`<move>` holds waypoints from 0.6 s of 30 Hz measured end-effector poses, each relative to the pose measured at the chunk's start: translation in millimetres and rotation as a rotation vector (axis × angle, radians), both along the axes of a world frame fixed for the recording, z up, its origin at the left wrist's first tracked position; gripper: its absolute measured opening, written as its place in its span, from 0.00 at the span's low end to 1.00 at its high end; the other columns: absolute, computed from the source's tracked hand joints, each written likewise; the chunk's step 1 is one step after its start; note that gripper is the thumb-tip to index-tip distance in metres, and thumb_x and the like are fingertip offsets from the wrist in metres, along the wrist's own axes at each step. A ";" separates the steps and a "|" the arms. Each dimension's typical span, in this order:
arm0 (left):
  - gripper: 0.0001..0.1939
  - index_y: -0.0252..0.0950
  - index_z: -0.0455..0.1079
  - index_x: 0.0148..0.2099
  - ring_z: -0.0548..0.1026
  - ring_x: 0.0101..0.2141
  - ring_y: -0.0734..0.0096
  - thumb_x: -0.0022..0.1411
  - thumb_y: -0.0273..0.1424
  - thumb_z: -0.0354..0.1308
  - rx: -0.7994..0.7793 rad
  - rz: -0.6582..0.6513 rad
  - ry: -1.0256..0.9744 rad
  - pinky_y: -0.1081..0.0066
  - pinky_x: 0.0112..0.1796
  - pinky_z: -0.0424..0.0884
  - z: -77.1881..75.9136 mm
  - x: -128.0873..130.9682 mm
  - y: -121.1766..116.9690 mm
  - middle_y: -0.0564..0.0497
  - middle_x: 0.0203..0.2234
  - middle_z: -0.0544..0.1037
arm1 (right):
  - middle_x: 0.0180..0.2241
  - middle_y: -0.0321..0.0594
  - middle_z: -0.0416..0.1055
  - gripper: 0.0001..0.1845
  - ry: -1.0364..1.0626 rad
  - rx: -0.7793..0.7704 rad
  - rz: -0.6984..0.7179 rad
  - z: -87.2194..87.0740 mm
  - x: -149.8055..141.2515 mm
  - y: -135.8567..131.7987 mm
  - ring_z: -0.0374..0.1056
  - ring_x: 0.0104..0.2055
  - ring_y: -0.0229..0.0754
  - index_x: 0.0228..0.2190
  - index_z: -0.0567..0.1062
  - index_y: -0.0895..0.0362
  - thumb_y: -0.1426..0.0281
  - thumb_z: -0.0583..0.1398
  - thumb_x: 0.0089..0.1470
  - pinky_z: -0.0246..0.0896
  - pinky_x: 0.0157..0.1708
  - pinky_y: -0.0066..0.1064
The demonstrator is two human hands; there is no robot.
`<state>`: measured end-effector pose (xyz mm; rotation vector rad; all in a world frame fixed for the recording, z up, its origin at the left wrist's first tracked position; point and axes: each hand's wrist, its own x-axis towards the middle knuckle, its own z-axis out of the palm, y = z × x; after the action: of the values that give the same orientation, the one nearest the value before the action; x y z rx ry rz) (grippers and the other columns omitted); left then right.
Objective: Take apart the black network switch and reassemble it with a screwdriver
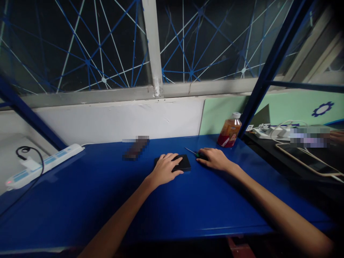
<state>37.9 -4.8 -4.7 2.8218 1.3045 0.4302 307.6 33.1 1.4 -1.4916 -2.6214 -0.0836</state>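
A small flat black box (pixel 183 163) lies on the blue table (pixel 80 200). My left hand (pixel 165 168) rests on top of it, fingers spread and flat, covering its left part. My right hand (pixel 213 158) lies just to the right of the box, its fingers closed over the green-and-black handle of a thin screwdriver (pixel 192 152). The screwdriver's metal shaft points back and left, lying low over the table.
A bottle of orange drink (pixel 229 130) stands behind my right hand by a blue post. A white power strip (pixel 40 165) with a plugged black cable lies at far left. A dark pixelated object (pixel 135 147) sits behind the box. Cables and a tablet crowd the black desk (pixel 309 157) on the right.
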 end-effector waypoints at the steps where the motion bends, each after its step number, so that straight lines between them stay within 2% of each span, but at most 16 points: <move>1: 0.27 0.41 0.60 0.61 0.61 0.57 0.52 0.64 0.46 0.51 -0.009 -0.002 -0.001 0.52 0.53 0.58 0.3 -1.5 0.2 0.43 0.59 0.64 | 0.39 0.44 0.74 0.20 0.002 -0.001 0.002 0.1 0.1 -0.1 0.71 0.37 0.46 0.42 0.70 0.54 0.54 0.50 0.60 0.54 0.28 0.30; 12: 0.28 0.41 0.60 0.62 0.60 0.59 0.55 0.63 0.46 0.54 -0.081 0.006 0.017 0.54 0.55 0.56 6.8 -19.3 1.9 0.43 0.61 0.62 | 0.39 0.46 0.74 0.21 0.013 -0.002 -0.015 2.0 -2.9 -2.3 0.72 0.39 0.47 0.41 0.70 0.54 0.52 0.49 0.60 0.55 0.30 0.30; 18: 0.32 0.37 0.63 0.60 0.59 0.59 0.50 0.62 0.51 0.51 -0.043 0.006 0.036 0.51 0.56 0.55 18.5 -26.6 -0.1 0.40 0.60 0.63 | 0.38 0.45 0.74 0.23 -0.013 0.037 -0.029 1.5 -2.8 -2.3 0.72 0.36 0.47 0.40 0.70 0.54 0.51 0.48 0.60 0.53 0.27 0.30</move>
<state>11.4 -4.9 13.8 2.8041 1.3118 0.3493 304.8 30.8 3.0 -1.5221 -2.5940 -0.1448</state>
